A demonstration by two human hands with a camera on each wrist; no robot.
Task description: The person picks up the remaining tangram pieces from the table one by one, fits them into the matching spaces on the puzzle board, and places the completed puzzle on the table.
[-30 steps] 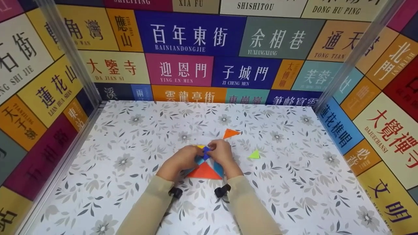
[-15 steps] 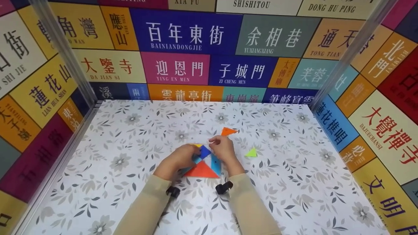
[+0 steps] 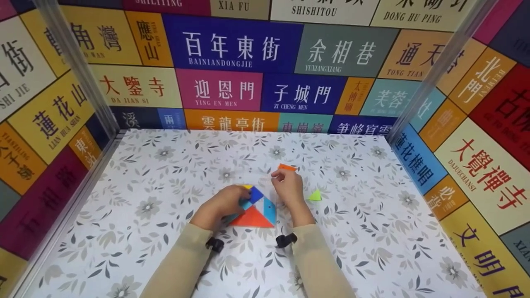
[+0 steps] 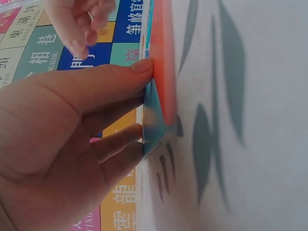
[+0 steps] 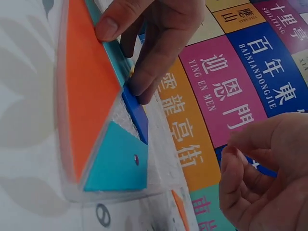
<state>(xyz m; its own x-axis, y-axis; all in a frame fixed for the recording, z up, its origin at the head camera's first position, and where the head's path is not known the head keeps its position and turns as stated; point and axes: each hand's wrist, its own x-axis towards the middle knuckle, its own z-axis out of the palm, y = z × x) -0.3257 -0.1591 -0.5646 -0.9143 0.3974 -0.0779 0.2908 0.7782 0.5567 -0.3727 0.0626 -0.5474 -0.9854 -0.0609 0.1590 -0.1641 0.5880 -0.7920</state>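
Tangram pieces lie together in a clear shallow tray (image 5: pixel 72 196). They include a large red-orange triangle (image 3: pixel 252 219), a blue piece (image 3: pixel 257 194), a teal piece (image 3: pixel 269 208) on the right and a bit of yellow (image 3: pixel 247 187). My left hand (image 3: pixel 225 203) rests over the tray's left side, thumb and fingertips touching the pieces and partly hiding them. Raised to the right of the tray, my right hand (image 3: pixel 288 186) has its fingers loosely bent, with nothing visible between them. Just beyond it lies a small orange triangle (image 3: pixel 287 167), partly covered by the hand.
A small lime-green triangle (image 3: pixel 315 195) lies on the table to the right of my right hand. The flower-patterned tabletop (image 3: pixel 165 174) is enclosed at the back and sides by panels (image 3: pixel 223 89) printed with colourful signs.
My right hand has let go of the blue piece and moved away to the right and back, towards the orange triangle. The left hand stays on the pieces.
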